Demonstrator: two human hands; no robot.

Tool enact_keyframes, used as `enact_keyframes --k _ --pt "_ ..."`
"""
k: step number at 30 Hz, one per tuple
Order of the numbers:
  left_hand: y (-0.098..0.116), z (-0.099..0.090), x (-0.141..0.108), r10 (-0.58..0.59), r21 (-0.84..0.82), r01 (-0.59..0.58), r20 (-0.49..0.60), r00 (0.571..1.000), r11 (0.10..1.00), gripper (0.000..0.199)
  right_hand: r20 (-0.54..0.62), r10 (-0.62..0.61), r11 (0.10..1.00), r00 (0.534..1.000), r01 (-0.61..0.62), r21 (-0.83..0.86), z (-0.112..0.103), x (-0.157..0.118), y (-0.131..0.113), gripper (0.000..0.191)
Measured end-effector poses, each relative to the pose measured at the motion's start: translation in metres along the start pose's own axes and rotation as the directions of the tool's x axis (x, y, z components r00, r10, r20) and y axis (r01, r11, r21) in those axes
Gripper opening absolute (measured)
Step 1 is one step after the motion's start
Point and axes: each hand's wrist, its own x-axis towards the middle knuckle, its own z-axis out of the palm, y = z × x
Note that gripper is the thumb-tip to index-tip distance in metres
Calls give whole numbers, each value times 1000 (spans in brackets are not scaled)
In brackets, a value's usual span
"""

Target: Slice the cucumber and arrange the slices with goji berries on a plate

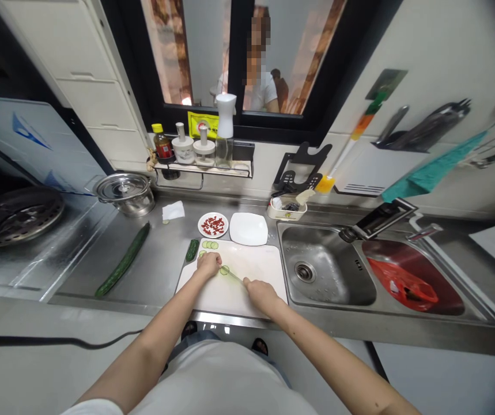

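**Steel tabletop [161,271], cucumber slices [215,245], knife [235,278] in hand**

Shiny grey metal runs beneath a dark-framed window [237,57]. White cutting board [262,265], flat and round-cornered, lies just left of the steel sink [329,259]. On its far left part: the slices, thin pale discs rimmed green; another green-rimmed disc [225,270] by the blade. Stubby dark cucumber piece [192,250] at the board's left edge. Long cucumber [124,259], rough-skinned and slim, lies aslant on the tabletop, well apart. Beyond the board, a small round plate [213,236] of chopped red bits [213,223]; beside it, a smooth squarish plate [248,229].

Hands: right hand [262,296] wrapped round the knife handle, knuckles up, forearm slanting in from the right; blade points left and away. Left hand [210,264] palm down over the board, fingers bent inward near the blade's tip. Whether they pinch anything, I cannot tell from where I stand.
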Motion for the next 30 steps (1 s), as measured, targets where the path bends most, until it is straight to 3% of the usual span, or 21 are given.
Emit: enact_keyframes --k 14,25,30 --pt "-1 1 1 -5 4 5 11 1000 1000 16 -64 -77 993 995 71 -98 4 3 2 31" --pt "-1 0 1 -7 5 7 4 1000 1000 14 12 -64 998 998 64 9 5 2 11 33" --pt "-1 0 1 1 6 -1 5 1000 1000 14 -8 -59 998 998 60 22 7 2 9 34"
